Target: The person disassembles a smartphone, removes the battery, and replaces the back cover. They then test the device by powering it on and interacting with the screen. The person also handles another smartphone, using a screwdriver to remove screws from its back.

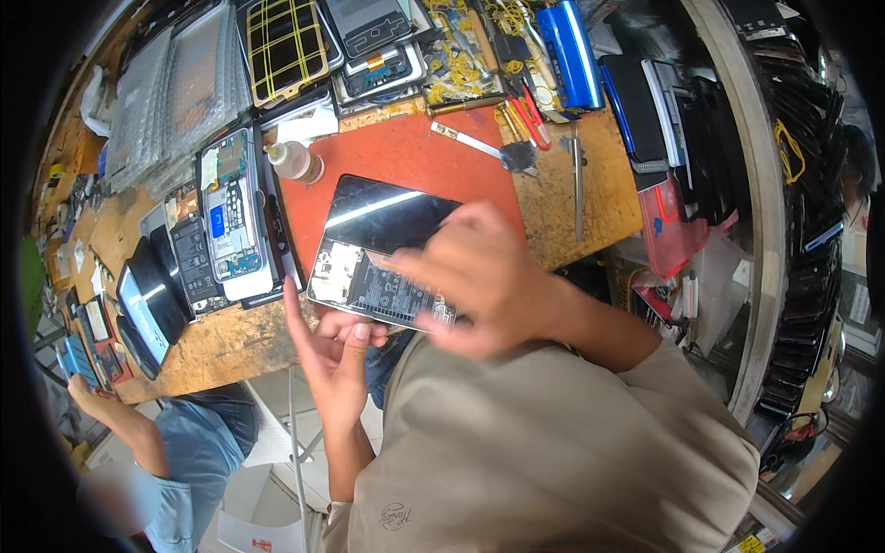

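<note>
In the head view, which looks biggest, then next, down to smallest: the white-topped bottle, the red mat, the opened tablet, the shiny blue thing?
Largest to smallest:
1. Red mat, though partly covered
2. Opened tablet, partly behind a hand
3. Shiny blue thing
4. White-topped bottle

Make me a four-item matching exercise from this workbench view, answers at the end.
1. Mat
2. Small bottle
3. Central device
4. Right hand

A. Blurred, in front of the device
B. Near the mat's far left corner
C. Orange-red
D. Open, with a dark battery showing

Pairs: 1-C, 2-B, 3-D, 4-A
</note>
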The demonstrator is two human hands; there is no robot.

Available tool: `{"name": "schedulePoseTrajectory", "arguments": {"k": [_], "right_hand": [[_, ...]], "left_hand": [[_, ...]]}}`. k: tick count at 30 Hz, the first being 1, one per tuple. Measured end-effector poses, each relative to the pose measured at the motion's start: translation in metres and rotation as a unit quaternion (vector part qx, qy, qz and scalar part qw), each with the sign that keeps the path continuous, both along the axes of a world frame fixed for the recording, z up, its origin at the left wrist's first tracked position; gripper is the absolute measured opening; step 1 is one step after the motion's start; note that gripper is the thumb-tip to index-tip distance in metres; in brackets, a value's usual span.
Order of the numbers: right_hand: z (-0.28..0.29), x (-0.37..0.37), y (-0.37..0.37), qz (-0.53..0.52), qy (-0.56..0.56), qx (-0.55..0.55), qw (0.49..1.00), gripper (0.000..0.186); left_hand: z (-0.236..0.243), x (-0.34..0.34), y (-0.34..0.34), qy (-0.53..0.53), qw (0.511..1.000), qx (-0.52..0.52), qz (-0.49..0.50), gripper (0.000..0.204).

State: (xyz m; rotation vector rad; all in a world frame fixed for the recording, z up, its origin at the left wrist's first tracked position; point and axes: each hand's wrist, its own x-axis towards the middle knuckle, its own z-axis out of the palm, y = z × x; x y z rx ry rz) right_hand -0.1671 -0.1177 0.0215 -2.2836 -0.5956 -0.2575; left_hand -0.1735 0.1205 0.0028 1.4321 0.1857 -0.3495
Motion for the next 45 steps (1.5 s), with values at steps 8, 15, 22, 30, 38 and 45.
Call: {"name": "schedulePoseTrajectory", "arguments": {"k": [8, 15, 22, 30, 38, 45], "right_hand": [[-0.035, -0.013, -0.081, -0.263, -0.049, -0.065, 0.961, 0.021], [-0.044, -0.020, -0.079, -0.258, -0.054, -0.087, 0.961, 0.020], [-0.047, -0.019, -0.083, -0.242, -0.072, -0.053, 0.966, 0.019], [-0.035, -0.054, -0.058, -0.026, -0.053, 0.031, 0.998, 0.019], [-0.051, -0.066, -0.014, -0.007, -0.041, -0.037, 0.998, 0.011], [-0.031, -0.041, -0.049, -0.059, -0.076, 0.175, 0.980, 0.010]], "left_hand": [[0.001, 0.009, 0.009, -0.160, 0.966, 0.204, 0.004, 0.024], [0.010, 0.046, -0.031, -0.335, 0.794, 0.501, -0.086, 0.034], [0.016, 0.059, -0.050, -0.287, 0.767, 0.566, -0.100, 0.033], [0.010, 0.065, -0.049, -0.256, 0.797, 0.541, -0.082, 0.034], [0.023, 0.085, -0.029, -0.091, 0.954, 0.252, -0.134, 0.020], [0.049, 0.116, -0.047, -0.131, 0.941, 0.219, -0.222, 0.017]]}}
